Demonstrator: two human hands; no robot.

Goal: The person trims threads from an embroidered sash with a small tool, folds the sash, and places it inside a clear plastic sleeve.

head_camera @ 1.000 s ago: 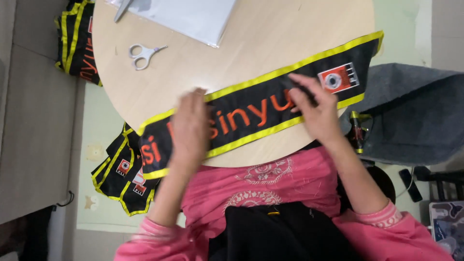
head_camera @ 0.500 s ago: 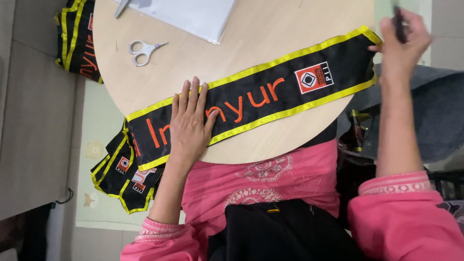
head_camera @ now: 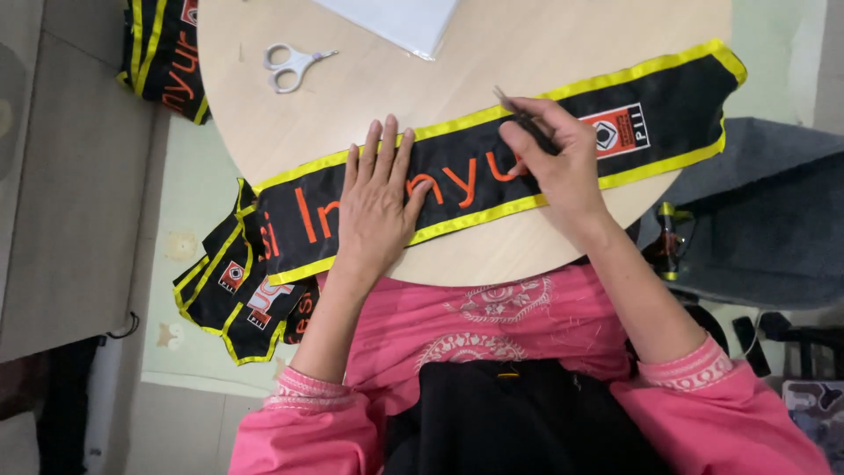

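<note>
A round wooden worktop (head_camera: 545, 53) is crossed by a black sash (head_camera: 677, 114) (yellow-edged, orange-lettered). The sash is pressed flat near its middle by the left hand (head_camera: 378, 207), fingers spread. A thin dark tool (head_camera: 526, 123) is pinched by the right hand (head_camera: 558, 163). Scissors (head_camera: 294, 66) lie far left.

- You are working in bright, even, diffuse light; the pale round surface (head_camera: 563, 255) reads clearly with no hot glare on it.
- Shadows are soft: only a faint dark edge shows under your left hand (head_camera: 378, 207) and your right hand (head_camera: 558, 163).
- The black sash (head_camera: 457, 185) stays well exposed, its yellow border and orange lettering crisp.
- Focus holds across the middle; the white scissors (head_camera: 294, 66) are sharp too.
- The lower corners fall darker, and detail there is murky.
- The thin dark tool (head_camera: 526, 123) in your right hand is too slender to make out.
</note>
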